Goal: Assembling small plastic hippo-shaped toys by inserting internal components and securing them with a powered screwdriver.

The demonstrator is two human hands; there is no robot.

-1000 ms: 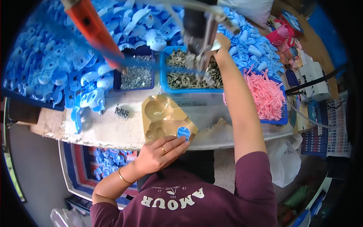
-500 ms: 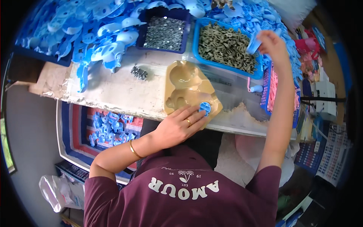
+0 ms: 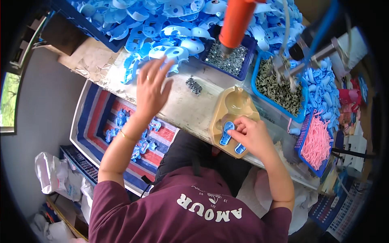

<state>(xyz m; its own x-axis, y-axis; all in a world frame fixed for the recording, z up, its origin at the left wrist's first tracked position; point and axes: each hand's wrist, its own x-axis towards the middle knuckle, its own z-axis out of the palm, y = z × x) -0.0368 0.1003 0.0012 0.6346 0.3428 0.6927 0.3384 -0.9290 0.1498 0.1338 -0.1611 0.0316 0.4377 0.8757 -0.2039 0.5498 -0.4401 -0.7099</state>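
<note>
Pinching blue part (image 3: 225, 137) w/ R hand (image 3: 248, 131) over tan jig (image 3: 235, 108) on bench (image 3: 172, 101), can't tell if seated tbh. Holding L hand (image 3: 152, 91) w/ fingers spread wide nr blue shells (image 3: 190, 46).

The tan block with rounded, scooped hollows (image 3: 217, 113) looks like hard moulded plastic, smooth and glossy, with bright highlights in the upper hollow. The blue, elongated, raised-rim part (image 3: 225, 135) is smooth plastic, as are the curved pale-blue shells (image 3: 178, 31), which carry a soft shine. Small silvery pieces (image 3: 231, 62) glint like metal; the little grey-green bits (image 3: 277, 91) look duller. The long off-white bench (image 3: 170, 101) has a scuffed top and a rough, chipped edge. The maroon T-shirt (image 3: 158, 202) is matt cloth.
</note>
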